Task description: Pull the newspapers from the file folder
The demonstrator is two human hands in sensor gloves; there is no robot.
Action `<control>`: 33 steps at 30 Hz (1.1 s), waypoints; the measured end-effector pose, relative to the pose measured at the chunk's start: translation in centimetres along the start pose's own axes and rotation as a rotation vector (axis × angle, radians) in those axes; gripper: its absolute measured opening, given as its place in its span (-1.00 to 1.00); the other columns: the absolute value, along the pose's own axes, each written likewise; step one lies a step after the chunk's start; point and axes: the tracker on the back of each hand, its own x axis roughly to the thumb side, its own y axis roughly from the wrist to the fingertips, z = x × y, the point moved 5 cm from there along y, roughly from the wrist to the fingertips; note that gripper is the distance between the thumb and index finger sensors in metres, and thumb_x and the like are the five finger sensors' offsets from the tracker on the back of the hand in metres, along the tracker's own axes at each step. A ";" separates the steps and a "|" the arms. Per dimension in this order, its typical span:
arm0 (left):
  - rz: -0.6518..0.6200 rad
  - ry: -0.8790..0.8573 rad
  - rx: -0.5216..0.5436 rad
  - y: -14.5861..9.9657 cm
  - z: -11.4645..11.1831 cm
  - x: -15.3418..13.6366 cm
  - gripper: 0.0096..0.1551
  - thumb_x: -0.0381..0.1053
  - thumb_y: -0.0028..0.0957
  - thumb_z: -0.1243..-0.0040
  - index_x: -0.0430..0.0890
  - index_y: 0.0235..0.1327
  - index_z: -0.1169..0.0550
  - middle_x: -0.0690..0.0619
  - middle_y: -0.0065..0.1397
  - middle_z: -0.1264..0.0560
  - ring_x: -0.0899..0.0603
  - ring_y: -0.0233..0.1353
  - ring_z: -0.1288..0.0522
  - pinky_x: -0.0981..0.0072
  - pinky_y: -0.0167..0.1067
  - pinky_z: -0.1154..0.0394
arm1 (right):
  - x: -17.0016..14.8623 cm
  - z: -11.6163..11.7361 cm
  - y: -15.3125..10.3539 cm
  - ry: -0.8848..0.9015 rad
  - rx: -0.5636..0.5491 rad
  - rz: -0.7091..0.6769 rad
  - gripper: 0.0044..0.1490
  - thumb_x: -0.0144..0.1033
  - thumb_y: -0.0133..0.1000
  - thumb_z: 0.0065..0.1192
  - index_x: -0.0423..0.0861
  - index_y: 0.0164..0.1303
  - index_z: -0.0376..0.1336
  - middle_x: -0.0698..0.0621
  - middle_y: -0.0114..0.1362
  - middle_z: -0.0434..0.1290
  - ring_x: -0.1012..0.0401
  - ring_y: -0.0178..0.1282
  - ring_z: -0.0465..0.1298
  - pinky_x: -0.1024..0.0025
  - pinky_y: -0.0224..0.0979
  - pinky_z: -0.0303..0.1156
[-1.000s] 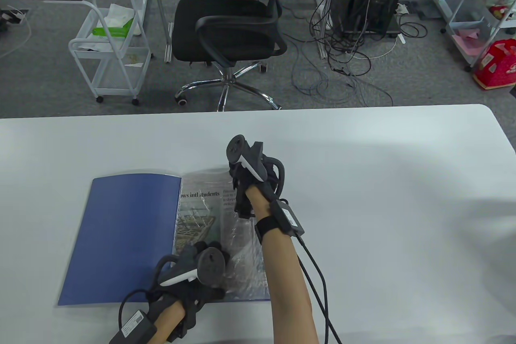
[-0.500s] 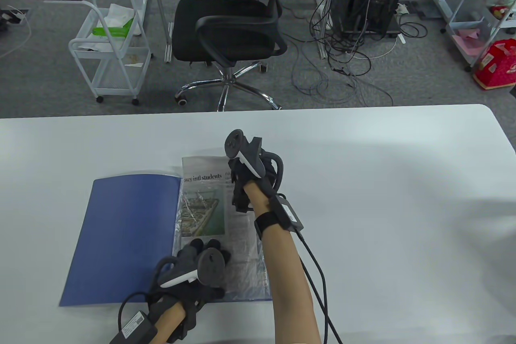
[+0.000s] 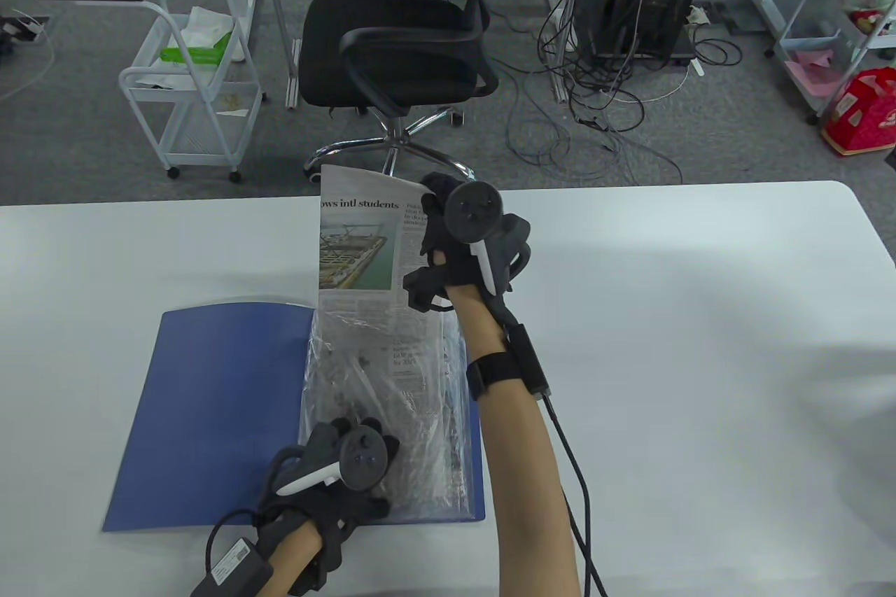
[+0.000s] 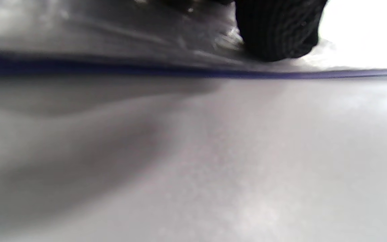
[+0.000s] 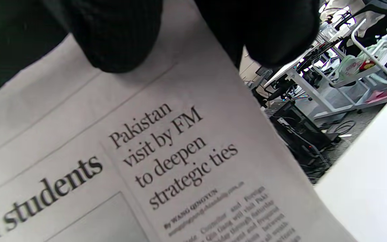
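Newsprint is thin and floppy, so I grip the newspaper (image 3: 360,240) near its top corner with my right hand (image 3: 455,240), mid-frame, half out of the plastic sleeve (image 3: 385,408). My left hand (image 3: 343,471) presses flat on the blue folder (image 3: 217,415), lower left.

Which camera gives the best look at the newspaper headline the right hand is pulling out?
The right wrist view: the newspaper fills it and its headline is readable. The table view shows the whole page small, the right hand holding its top. The left wrist view shows none of it.
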 end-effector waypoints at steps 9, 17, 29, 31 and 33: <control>0.003 -0.017 -0.003 0.1 0.0 -0.1 -0.03 0.17 -0.01 -0.18 0.08 0.59 -0.01 -0.03 0.66 0.24 -0.50 0.56 0.25 -0.39 0.37 0.11 | -6.5 -10.4 -1.0 0.259 -0.072 0.169 -0.54 -0.17 -0.07 0.34 0.25 0.05 0.38 0.09 0.14 0.64 0.15 -0.07 0.76 0.09 0.02 0.63; 0.007 -0.029 -0.005 0.2 0.0 -0.2 -0.03 0.17 -0.01 -0.19 0.08 0.59 -0.01 -0.03 0.66 0.24 -0.49 0.56 0.26 -0.38 0.37 0.12 | -19.8 -15.4 -4.6 0.232 -0.160 0.410 -0.54 -0.20 -0.09 0.36 0.18 0.04 0.40 0.03 0.07 0.66 0.19 -0.24 0.78 0.15 -0.15 0.67; 0.008 -0.041 -0.007 0.1 0.0 -0.2 -0.03 0.16 -0.01 -0.19 0.08 0.58 -0.01 -0.02 0.66 0.25 -0.49 0.56 0.27 -0.38 0.37 0.13 | -32.8 -15.5 -9.4 -0.014 -0.222 0.659 -0.53 -0.22 -0.10 0.36 0.10 0.05 0.40 -0.02 0.05 0.68 0.14 -0.26 0.80 0.11 -0.17 0.68; 0.008 -0.041 -0.007 0.1 0.0 -0.2 -0.04 0.16 -0.01 -0.19 0.08 0.58 -0.01 -0.02 0.66 0.25 -0.48 0.56 0.27 -0.38 0.37 0.13 | -32.9 -15.5 -9.4 -0.069 -0.217 0.650 -0.51 -0.22 -0.09 0.35 0.08 0.08 0.38 -0.03 0.08 0.66 0.09 -0.19 0.80 0.07 -0.11 0.66; 0.008 -0.041 -0.007 0.1 0.0 -0.2 -0.03 0.16 -0.01 -0.20 0.08 0.58 0.00 -0.02 0.66 0.25 -0.48 0.56 0.27 -0.38 0.37 0.14 | -32.3 -15.3 -9.2 -0.143 -0.192 0.608 -0.39 -0.13 -0.09 0.34 0.05 0.21 0.30 -0.06 0.25 0.57 -0.04 0.09 0.71 -0.07 0.11 0.57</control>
